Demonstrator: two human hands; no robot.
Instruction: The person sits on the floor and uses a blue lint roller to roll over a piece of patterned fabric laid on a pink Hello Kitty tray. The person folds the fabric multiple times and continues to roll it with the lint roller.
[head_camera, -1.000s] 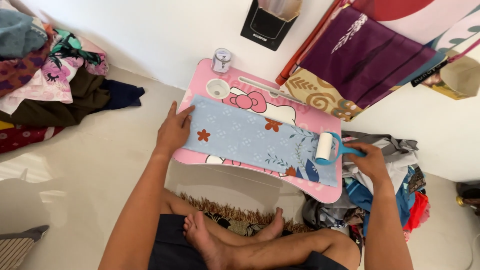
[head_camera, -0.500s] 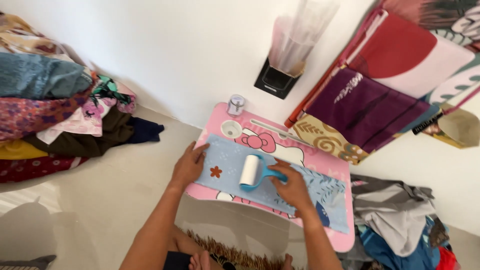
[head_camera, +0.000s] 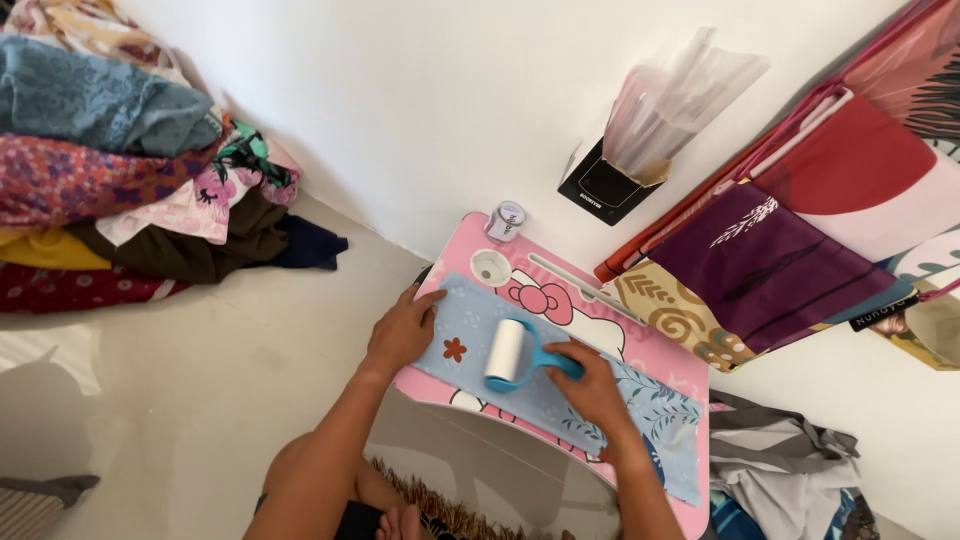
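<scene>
Head view: a lint roller (head_camera: 507, 351) lies across a pale blue floral cloth (head_camera: 560, 385) spread along a pink lap table (head_camera: 640, 340). The right hand (head_camera: 590, 385) has its fingers clamped round the roller's blue handle, the white drum resting on the cloth towards its left part. The left hand (head_camera: 402, 330) lies flat, fingers apart, pinning the cloth's left end to the table. By my reading, the step in hand is rolling lint off the cloth. The next pass calls for steady downward pressure and a firm hold at the pinned end, so the cloth does not bunch or slide off the table's near edge.
</scene>
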